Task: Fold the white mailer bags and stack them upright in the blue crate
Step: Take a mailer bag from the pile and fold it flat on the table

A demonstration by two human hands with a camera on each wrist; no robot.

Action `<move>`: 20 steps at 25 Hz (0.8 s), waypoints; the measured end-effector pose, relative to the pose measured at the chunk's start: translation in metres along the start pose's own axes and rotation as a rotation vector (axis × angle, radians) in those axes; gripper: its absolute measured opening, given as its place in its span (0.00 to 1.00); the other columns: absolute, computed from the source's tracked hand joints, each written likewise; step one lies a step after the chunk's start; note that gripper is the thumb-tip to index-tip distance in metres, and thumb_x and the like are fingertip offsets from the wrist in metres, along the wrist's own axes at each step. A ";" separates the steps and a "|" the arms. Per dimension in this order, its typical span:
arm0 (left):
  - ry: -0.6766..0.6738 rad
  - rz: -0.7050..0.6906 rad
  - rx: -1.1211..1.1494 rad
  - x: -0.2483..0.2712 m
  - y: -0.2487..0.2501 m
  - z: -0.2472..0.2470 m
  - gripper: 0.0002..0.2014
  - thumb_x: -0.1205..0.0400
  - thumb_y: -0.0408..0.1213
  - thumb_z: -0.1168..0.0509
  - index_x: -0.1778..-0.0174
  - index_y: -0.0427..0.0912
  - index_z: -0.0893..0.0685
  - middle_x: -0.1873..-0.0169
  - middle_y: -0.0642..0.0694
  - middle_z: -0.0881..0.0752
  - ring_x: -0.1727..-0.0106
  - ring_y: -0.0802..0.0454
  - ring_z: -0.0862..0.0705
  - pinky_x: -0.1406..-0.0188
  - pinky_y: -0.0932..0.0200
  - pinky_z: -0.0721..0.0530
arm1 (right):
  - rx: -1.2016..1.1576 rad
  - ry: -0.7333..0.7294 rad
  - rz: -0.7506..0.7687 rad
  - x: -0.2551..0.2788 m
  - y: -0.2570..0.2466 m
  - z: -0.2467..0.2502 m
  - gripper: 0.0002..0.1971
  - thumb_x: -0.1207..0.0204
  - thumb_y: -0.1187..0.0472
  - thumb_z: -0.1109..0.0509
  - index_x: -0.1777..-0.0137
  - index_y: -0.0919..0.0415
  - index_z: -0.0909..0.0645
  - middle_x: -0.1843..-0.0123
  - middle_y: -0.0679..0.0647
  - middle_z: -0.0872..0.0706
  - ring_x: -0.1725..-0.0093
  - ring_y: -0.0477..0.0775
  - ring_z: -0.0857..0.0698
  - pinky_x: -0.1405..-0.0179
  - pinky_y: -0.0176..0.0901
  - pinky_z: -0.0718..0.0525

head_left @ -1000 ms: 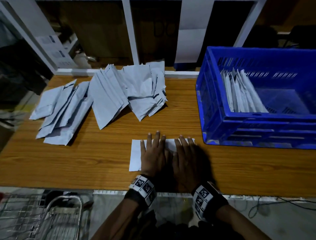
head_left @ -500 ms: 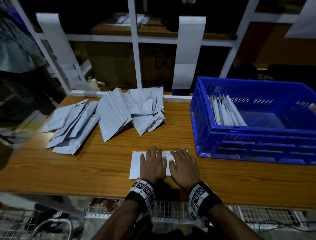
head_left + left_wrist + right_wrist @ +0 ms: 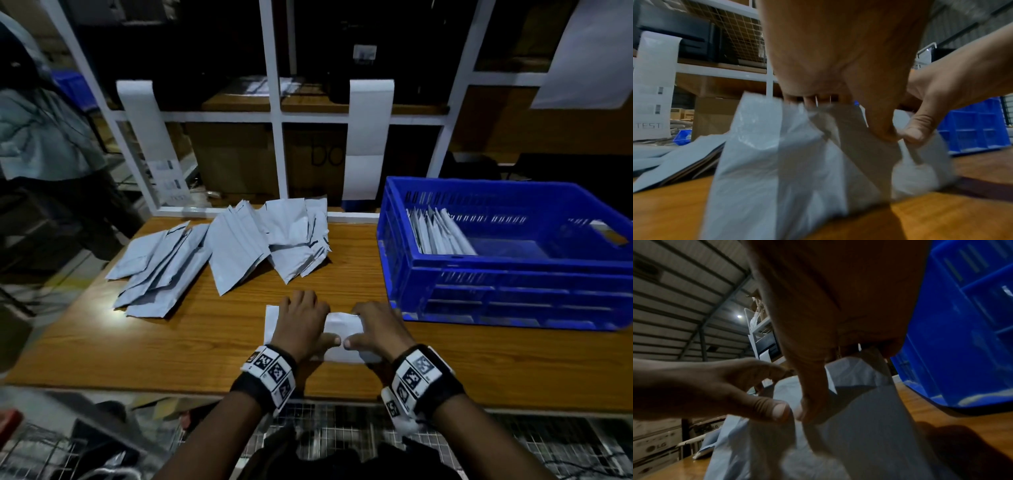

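Observation:
A folded white mailer bag [image 3: 342, 325] lies at the front middle of the wooden table [image 3: 205, 342]. Both hands hold it. My left hand [image 3: 301, 325] grips its left part, thumb on the near face [image 3: 777, 162]. My right hand [image 3: 376, 329] pinches its right part, and that end [image 3: 869, 418] is lifted off the table. The two thumbs meet at the bag's near edge. The blue crate [image 3: 513, 284] stands at the right, with several folded bags [image 3: 438, 233] upright against its left wall.
Loose flat mailer bags lie in two heaps at the back, one at the left [image 3: 161, 263] and one in the middle [image 3: 274, 236]. A white shelf frame [image 3: 274, 120] rises behind the table. A wire rack [image 3: 342, 431] sits below the front edge.
Both hands lay flat pressing the bag before. Now their fingers curl round it, the thumbs meet at the near edge, and the right end lifts. The head view has tilted up.

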State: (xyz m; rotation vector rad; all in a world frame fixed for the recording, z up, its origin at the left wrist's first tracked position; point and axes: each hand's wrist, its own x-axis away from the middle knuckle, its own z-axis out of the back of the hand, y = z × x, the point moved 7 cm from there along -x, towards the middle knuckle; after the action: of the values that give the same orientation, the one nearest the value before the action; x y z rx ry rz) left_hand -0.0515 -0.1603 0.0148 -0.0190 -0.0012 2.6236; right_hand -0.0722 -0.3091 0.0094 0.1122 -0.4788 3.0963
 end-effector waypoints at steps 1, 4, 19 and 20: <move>0.033 -0.019 0.001 0.000 0.000 0.010 0.28 0.22 0.64 0.32 0.34 0.48 0.23 0.36 0.45 0.27 0.30 0.43 0.32 0.33 0.45 0.36 | 0.006 0.072 0.001 0.004 -0.005 0.011 0.22 0.37 0.39 0.18 0.48 0.49 0.17 0.47 0.47 0.14 0.42 0.53 0.19 0.47 0.50 0.27; 0.101 -0.048 0.043 0.004 -0.002 0.024 0.20 0.19 0.54 0.31 0.38 0.47 0.23 0.37 0.47 0.23 0.32 0.46 0.29 0.33 0.48 0.36 | 0.002 0.187 0.018 0.014 -0.012 0.023 0.16 0.32 0.46 0.19 0.49 0.45 0.20 0.47 0.43 0.17 0.41 0.51 0.21 0.42 0.52 0.30; 0.122 -0.057 0.235 0.034 0.013 -0.024 0.21 0.11 0.59 0.50 0.55 0.47 0.22 0.56 0.48 0.19 0.57 0.46 0.19 0.61 0.51 0.32 | -0.199 0.086 0.135 0.047 0.008 -0.036 0.14 0.31 0.54 0.22 0.47 0.52 0.18 0.42 0.46 0.20 0.41 0.51 0.22 0.40 0.49 0.22; 0.167 -0.073 0.232 0.030 0.015 -0.020 0.18 0.08 0.51 0.52 0.52 0.46 0.21 0.55 0.47 0.19 0.56 0.44 0.19 0.59 0.49 0.28 | -0.187 0.016 0.151 0.044 0.009 -0.036 0.15 0.29 0.54 0.24 0.42 0.51 0.17 0.38 0.45 0.21 0.38 0.50 0.24 0.37 0.48 0.23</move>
State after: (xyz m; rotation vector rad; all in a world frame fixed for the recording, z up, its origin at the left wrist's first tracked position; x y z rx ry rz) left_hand -0.0850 -0.1583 -0.0057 -0.1538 0.3526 2.5258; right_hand -0.1182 -0.3071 -0.0239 0.0525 -0.8091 3.1734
